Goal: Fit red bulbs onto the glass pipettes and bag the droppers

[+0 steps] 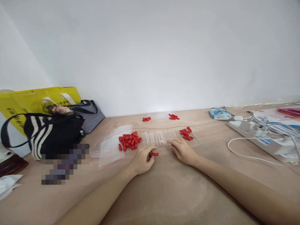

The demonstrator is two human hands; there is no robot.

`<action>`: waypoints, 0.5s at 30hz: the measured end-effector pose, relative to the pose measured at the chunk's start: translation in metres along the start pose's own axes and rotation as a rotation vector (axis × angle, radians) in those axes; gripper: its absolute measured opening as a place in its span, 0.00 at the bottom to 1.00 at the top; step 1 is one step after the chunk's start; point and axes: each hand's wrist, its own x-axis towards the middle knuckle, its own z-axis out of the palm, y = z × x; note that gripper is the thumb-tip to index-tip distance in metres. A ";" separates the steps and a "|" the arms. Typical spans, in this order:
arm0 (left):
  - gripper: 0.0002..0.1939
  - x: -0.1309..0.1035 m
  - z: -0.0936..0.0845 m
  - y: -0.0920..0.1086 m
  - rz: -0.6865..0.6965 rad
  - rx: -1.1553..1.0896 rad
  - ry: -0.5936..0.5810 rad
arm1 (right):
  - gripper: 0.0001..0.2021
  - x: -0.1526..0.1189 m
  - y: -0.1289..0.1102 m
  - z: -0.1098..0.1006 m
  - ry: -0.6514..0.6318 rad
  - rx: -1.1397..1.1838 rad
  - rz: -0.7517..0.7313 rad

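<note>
My left hand (143, 160) is closed, with a red rubber bulb (154, 154) held between thumb and fingers just above the table. Beside it, my right hand (184, 152) reaches in from the right, its fingertips pinched on the end of a thin clear dropper tube (164, 142). Behind both hands lies a row of similar clear tubes (152, 137), side by side. A heap of red bulbs (129, 140) rests at the left end of this row, partly on clear plastic bags (108, 153). A smaller group of red bulbs (187, 133) sits at the right end.
Near the wall are more tubes (161, 117) with red bulbs on both sides. On the left stand a black bag (63, 134), a striped bag (93, 117) and a yellow bag (14, 103). A white power strip (260, 142) with cables and a blue packet (219, 114) lie right.
</note>
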 end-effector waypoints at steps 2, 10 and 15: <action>0.13 0.000 0.001 -0.001 0.007 0.033 0.000 | 0.13 -0.005 0.001 0.002 -0.012 -0.026 -0.044; 0.09 0.004 0.003 -0.001 -0.025 0.160 0.003 | 0.11 -0.005 -0.010 -0.002 -0.001 -0.006 -0.035; 0.08 0.004 0.003 0.000 -0.066 0.185 0.015 | 0.11 -0.006 -0.014 -0.003 0.006 -0.023 -0.031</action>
